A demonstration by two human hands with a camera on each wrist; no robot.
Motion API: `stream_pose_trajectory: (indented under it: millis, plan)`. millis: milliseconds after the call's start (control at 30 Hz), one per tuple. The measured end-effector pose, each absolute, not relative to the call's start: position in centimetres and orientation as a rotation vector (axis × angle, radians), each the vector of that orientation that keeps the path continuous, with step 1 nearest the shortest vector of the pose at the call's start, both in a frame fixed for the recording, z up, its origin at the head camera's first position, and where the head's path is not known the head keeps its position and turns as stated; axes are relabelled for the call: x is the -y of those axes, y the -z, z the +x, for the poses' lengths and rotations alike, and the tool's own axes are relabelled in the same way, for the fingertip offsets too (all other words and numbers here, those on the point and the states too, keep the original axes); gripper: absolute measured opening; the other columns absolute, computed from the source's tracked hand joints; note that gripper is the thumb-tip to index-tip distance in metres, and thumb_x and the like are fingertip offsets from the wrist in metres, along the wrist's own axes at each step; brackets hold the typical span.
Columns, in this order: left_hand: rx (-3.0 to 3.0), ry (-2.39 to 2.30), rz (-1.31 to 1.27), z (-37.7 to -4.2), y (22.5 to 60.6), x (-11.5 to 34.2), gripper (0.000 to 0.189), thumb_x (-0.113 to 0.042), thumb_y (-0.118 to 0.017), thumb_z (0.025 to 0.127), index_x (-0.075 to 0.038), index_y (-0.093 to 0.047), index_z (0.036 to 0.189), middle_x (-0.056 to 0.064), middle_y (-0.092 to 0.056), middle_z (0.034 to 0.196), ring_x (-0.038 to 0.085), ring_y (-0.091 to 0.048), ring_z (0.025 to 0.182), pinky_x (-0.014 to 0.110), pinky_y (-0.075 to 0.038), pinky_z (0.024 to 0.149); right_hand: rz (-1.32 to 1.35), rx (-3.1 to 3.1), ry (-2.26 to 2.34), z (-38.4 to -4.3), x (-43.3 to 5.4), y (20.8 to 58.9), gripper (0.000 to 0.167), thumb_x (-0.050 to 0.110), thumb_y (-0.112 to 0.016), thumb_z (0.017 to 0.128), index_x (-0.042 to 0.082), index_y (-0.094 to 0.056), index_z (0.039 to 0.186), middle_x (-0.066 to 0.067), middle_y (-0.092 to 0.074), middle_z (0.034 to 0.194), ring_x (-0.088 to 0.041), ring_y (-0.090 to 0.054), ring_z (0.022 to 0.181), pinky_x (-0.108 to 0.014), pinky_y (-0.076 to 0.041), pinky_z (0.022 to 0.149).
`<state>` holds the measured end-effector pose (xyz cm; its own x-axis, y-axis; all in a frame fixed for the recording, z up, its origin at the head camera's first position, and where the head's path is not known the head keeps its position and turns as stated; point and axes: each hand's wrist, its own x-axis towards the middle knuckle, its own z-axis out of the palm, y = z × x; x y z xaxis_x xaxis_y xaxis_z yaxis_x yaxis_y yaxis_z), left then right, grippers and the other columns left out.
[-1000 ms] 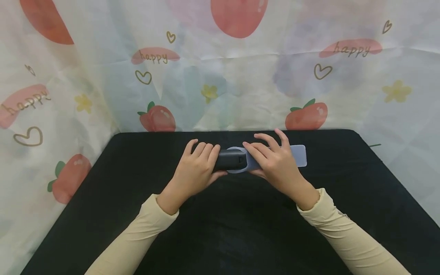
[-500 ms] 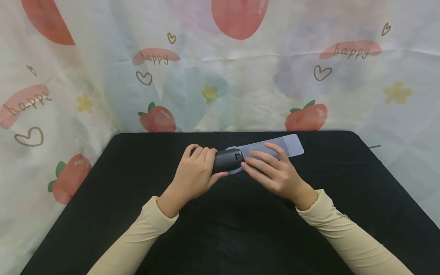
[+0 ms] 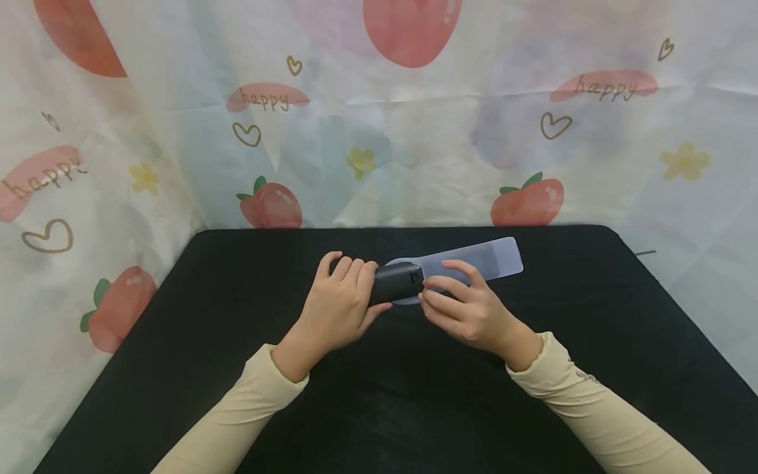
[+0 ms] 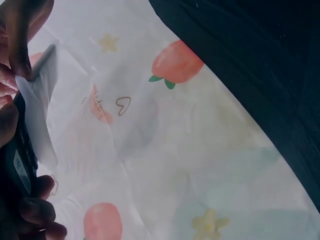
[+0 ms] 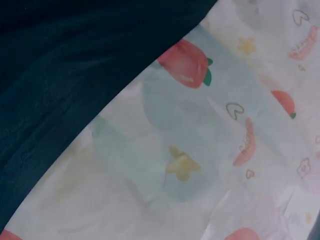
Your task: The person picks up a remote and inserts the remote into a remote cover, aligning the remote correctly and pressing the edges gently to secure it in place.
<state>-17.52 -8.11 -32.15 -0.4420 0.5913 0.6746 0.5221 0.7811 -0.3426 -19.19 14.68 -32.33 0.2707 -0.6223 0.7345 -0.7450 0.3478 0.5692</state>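
My left hand (image 3: 337, 303) grips a black, rounded handle-like device (image 3: 395, 283) from its left end, fingers over the top and thumb along the near side. From the device's right part a flat, pale blue, see-through strip (image 3: 494, 258) extends to the right, tilted slightly up. My right hand (image 3: 470, 306) holds the strip close to the device, fingertips right at the device's right end. The left wrist view shows a thumb (image 4: 20, 45) pressing the strip's edge, and a pale label (image 4: 21, 170) on the device's underside. The right wrist view shows neither hand.
A black-covered table (image 3: 391, 408) spreads beneath both hands. Behind it and at the sides hangs a pale curtain (image 3: 414, 145) printed with strawberries, hearts and flowers. Cream sleeves (image 3: 249, 401) cover both forearms.
The strip has swung from nearly level to a slight upward tilt, then dipped a little. My right hand has slid down from over the strip to the device's end. My left hand keeps its grip.
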Motion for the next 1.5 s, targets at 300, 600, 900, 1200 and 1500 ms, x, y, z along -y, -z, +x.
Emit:
stream_pose_trajectory:
  millis: [300,600,900,1200,1500]
  plan:
    - [2.157,-0.081,-0.81,-17.1,32.6,7.7,0.051,-0.05,-0.064,0.081,-0.002,-0.057,0.096,0.008,-0.061,0.077,0.024,-0.059,0.077,0.043,-0.042,0.088,1.426,1.375,-0.043,-19.1,-14.1,32.2,0.027,-0.004,-0.053,0.09,0.005,-0.071,0.072,-0.003,-0.067,0.077,-0.016,-0.063,0.076,-0.041,-0.051,0.078]
    - [2.157,-0.073,-0.865,-17.2,32.6,7.6,0.05,-0.049,-0.065,0.081,-0.003,-0.057,0.098,0.008,-0.061,0.079,0.024,-0.059,0.079,0.044,-0.043,0.088,1.471,1.344,0.011,-18.9,-13.9,32.5,0.026,-0.006,-0.053,0.089,0.005,-0.069,0.072,-0.004,-0.067,0.08,-0.015,-0.063,0.077,-0.039,-0.052,0.078]
    - [2.048,-0.147,-0.85,-18.4,33.1,7.8,0.058,-0.05,-0.072,0.075,-0.003,-0.057,0.106,0.008,-0.061,0.085,0.023,-0.057,0.082,0.045,-0.043,0.092,1.247,1.573,-0.179,-18.8,-14.2,32.4,0.017,0.01,-0.055,0.092,0.007,-0.069,0.083,-0.007,-0.065,0.081,-0.026,-0.061,0.085,-0.052,-0.043,0.085]
    - [1.968,-0.163,-0.885,-19.0,33.5,8.1,0.06,-0.048,-0.075,0.073,-0.004,-0.056,0.109,0.007,-0.061,0.088,0.022,-0.056,0.082,0.046,-0.043,0.093,0.938,1.971,-0.194,-18.8,-14.2,31.5,0.029,0.025,-0.052,0.095,0.004,-0.071,0.1,-0.011,-0.066,0.089,-0.036,-0.057,0.102,-0.063,-0.037,0.092]
    - [2.064,-0.233,-0.982,-18.7,33.7,8.3,0.061,-0.048,-0.074,0.075,-0.003,-0.053,0.11,0.008,-0.059,0.091,0.023,-0.055,0.086,0.042,-0.042,0.094,1.037,1.944,-0.149,-19.3,-13.4,31.6,0.014,0.006,-0.076,0.07,0.004,-0.075,0.084,-0.007,-0.07,0.078,-0.025,-0.063,0.09,-0.055,-0.044,0.088]
